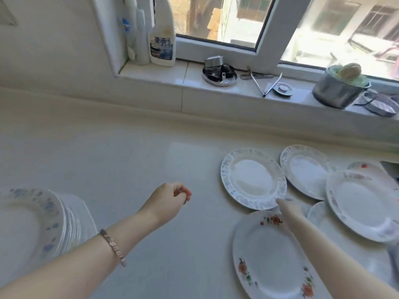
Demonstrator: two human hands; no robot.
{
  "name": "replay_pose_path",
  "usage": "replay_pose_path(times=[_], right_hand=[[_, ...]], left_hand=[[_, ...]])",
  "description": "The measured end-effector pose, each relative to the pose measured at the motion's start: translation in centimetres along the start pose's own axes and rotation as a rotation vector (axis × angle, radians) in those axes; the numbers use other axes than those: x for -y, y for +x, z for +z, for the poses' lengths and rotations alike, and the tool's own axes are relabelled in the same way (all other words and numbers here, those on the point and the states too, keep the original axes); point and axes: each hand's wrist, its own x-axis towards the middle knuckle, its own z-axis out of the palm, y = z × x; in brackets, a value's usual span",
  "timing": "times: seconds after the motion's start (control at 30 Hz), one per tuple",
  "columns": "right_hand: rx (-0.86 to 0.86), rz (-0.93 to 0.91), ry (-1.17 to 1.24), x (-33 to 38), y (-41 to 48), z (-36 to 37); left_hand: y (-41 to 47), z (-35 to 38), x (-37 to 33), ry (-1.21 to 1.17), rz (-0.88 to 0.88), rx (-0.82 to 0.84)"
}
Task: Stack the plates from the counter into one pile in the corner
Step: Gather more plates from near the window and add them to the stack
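pile: the stack of plates (32, 223) sits at the near left of the desk (129, 169), blue-patterned plate on top, so that's clearly the corner they're going to

loose plates: all spread out flat on the right side, some overlapping each other

target plate (my guess): the round blue-rimmed plate (252, 180), the leftmost of the loose ones, face up, flat on the desk

right hand: right hand (290, 210) is stretched out with its fingertips right at the near-right edge of that plate's rim. It's blurry there, so honestly I can't tell if it's got a pinch on it or is just touching

left hand: left hand (170, 200) hangs over bare desk between the pile and the loose plates, fingers loosely curled, holding nothing that I can see

the bit that matters: the plate lies just far and left of the right hand, and the pile is way off to the left, past the left hand. So the right hand is the nearer one for the pickup, then the plate has to travel left

axis: a round plate has no long axis to worry about. The floral oval plate (272, 260) under the right forearm does, and it runs roughly near-to-far

watch out: the rim is low and slick-looking, so it probably needs a fingertip under the edge
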Motion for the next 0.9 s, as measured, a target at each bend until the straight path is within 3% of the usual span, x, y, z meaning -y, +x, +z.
replay_pose_path(times=[0.07,0.3,0.47,0.57,0.73,0.9], right_hand=[[0.078,0.027,-0.04,-0.8,3.9,0.1],[0.279,0.126,0.222,0.1,6.5,0.5],[0.394,0.127,0.437,1.4,7.6,0.2],[0.498,-0.002,0.427,2.5,7.7,-0.5],[0.589,-0.001,0.478,2.9,7.6,-1.9],[0.685,-0.006,0.576,3.0,5.9,-3.7]], left_hand=[[0.3,2.1,-0.2,-0.056,-0.055,-0.002],[1.2,8.9,0.7,-0.128,-0.313,0.039],[1.6,15.4,0.6,-0.084,-0.5,0.239],[1.7,17.6,0.1,-0.033,-0.501,0.291],[2.1,18.7,0.1,0.095,-0.537,0.206],[1.4,18.6,-0.9,-0.069,-0.439,0.062]])
